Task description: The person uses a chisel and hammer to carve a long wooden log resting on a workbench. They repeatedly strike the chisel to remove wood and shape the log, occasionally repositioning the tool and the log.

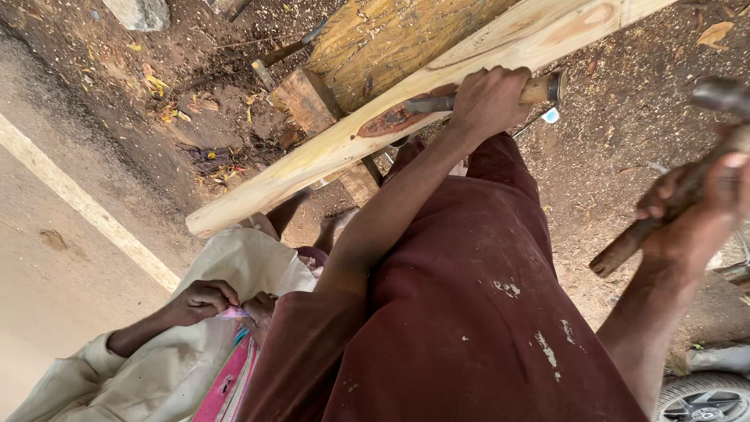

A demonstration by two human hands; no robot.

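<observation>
My left hand [488, 98] grips a chisel [428, 103] by its wooden handle. The metal blade lies against a reddish notch cut into a pale peeled log [297, 168], which runs diagonally across the top of the view. My right hand [695, 207] is raised at the right edge, closed around the dark wooden handle of a hammer [625, 248]. The hammer's metal head shows blurred above it. My maroon, paint-flecked garment fills the lower middle.
Another person in cream clothes sits at the lower left, both hands [226, 301] holding a small pink thing. A rough yellow plank [383, 39] and a wooden block [308, 98] lie behind the log. A tyre [703, 398] is at bottom right, a paved road with a white line [78, 203] at left.
</observation>
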